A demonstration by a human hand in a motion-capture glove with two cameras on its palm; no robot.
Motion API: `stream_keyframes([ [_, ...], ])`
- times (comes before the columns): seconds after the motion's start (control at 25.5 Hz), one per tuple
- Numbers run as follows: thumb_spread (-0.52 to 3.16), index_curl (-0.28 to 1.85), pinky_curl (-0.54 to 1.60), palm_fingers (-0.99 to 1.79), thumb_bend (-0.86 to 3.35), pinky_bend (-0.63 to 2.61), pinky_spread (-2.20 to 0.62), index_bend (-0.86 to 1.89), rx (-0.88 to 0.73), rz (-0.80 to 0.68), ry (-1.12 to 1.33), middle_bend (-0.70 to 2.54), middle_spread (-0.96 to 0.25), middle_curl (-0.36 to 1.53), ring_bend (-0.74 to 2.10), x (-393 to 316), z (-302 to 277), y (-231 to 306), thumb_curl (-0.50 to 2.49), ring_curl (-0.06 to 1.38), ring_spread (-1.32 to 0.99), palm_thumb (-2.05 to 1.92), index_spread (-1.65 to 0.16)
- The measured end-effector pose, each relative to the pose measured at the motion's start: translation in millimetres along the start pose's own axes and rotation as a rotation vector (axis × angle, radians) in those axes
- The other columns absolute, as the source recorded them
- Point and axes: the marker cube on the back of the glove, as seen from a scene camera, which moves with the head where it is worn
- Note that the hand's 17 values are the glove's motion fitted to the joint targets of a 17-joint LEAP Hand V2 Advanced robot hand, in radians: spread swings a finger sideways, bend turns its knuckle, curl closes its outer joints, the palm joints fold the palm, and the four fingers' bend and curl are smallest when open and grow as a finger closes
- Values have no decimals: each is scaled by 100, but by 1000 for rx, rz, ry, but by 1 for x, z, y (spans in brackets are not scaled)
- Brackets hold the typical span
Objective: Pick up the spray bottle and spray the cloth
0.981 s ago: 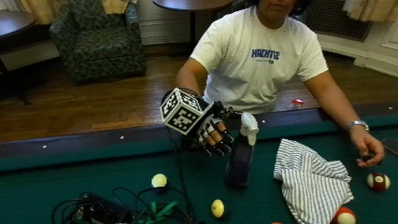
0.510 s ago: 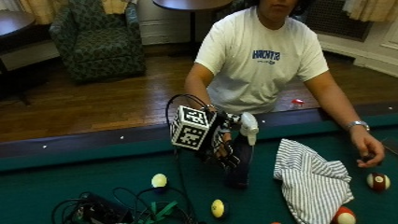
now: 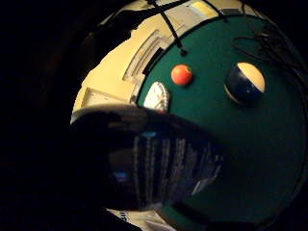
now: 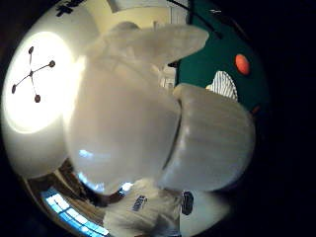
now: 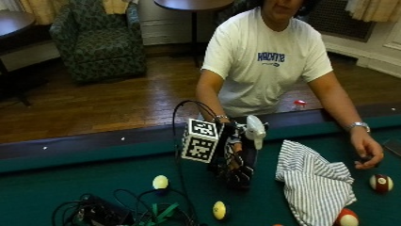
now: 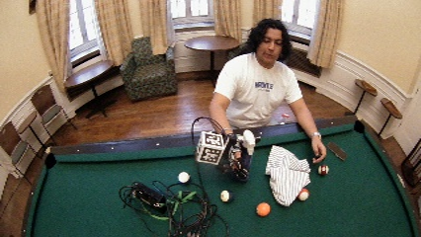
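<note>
The gloved right hand [image 5: 236, 162] has its fingers curled round the dark body of the spray bottle [image 5: 249, 146], which stands upright on the green table [image 5: 75, 188], white head on top. The striped cloth [image 5: 313, 181] lies crumpled at the bottle's 3 o'clock, near but apart. The bottle looks rigid, probably light and somewhat slick, so a hold high near the neck would likely put a finger on the trigger

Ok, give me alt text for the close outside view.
A person's gloved right hand grips a dark spray bottle standing on a green pool table, its white nozzle toward a striped cloth lying beside it. Pool balls lie scattered around.
</note>
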Motion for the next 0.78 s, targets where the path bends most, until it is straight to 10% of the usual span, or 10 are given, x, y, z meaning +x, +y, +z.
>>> stream_keyframes([
  [0.78,82,13,35,34,-3,45,18,9,66,-80,-34,35,-10,36,54,5,7,-13,35,31,-9,64,-36],
])
